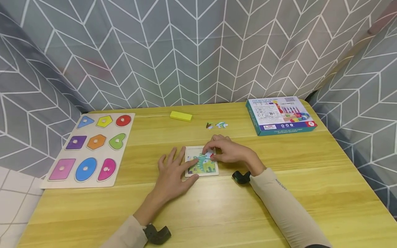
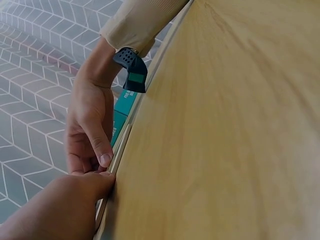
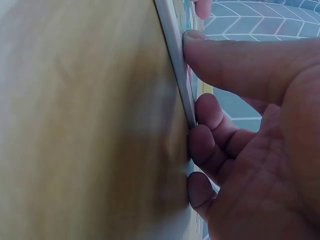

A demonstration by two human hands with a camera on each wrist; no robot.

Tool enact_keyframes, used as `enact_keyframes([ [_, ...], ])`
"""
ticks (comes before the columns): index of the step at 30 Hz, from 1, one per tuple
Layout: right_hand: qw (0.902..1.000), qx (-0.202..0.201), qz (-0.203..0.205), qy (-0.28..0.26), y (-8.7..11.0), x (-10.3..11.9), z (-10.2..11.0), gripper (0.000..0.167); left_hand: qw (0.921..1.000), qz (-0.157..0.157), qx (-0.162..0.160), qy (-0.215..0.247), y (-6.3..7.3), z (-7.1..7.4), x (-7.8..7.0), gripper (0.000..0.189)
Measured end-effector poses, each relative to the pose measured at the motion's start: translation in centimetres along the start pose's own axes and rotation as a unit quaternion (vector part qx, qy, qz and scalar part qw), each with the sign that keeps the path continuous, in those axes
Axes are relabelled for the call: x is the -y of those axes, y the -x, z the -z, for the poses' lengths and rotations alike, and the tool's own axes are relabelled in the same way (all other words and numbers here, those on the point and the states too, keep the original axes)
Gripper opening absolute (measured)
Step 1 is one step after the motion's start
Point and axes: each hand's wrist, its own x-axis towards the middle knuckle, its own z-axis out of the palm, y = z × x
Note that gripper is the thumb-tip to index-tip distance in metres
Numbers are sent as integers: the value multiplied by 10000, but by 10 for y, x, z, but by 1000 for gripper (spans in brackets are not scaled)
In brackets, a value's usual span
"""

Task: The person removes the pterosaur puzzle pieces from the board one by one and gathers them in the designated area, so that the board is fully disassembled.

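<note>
A small jigsaw puzzle [image 1: 203,165] with a green dinosaur picture lies flat in a pale frame, most of it filled; its upper left part shows bare board. My left hand [image 1: 173,174] rests at the frame's left side, fingers spread, one fingertip on the picture and the thumb by the lower edge. From the right, my right hand [image 1: 229,150] reaches over the upper right corner, thumb and forefinger on either side of a puzzle piece [image 1: 210,153] with red on it. In the right wrist view the thumb [image 3: 225,57] touches the puzzle's face, and the other fingers bend beside the edge.
Two loose puzzle pieces [image 1: 221,124] lie beyond the puzzle, near a yellow block [image 1: 181,116]. At the left is a shape board [image 1: 90,150] with coloured knobbed shapes. A bead-set box [image 1: 280,115] stands at the back right. Grey patterned curtains [image 1: 198,51] enclose the table.
</note>
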Motion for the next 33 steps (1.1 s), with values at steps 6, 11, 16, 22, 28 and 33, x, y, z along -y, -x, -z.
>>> enact_keyframes([
  [6, 9999, -25, -64, -85, 0, 0, -1, 24, 10000, -13, -13, -8, 0, 0, 0, 52],
  [11, 9997, -84, -59, -213, 1, 0, -1, 22, 10000, 14, 28, 0, 0, -1, 0, 52],
  [16, 9995, -132, -118, -258, 0, 0, -2, 23, 10000, 50, 71, 28, 0, -1, 0, 52],
  [22, 9993, -210, -21, -309, 2, -1, -3, 27, 10000, 39, 66, -1, 1, -1, -1, 52],
  [28, 9985, -283, 169, -436, 2, -3, -5, 30, 10000, 47, 87, 9, 1, 0, -1, 52],
  [33, 9987, -277, 153, -392, 1, -5, -6, 29, 10000, 51, 78, 21, 1, 0, -1, 52],
])
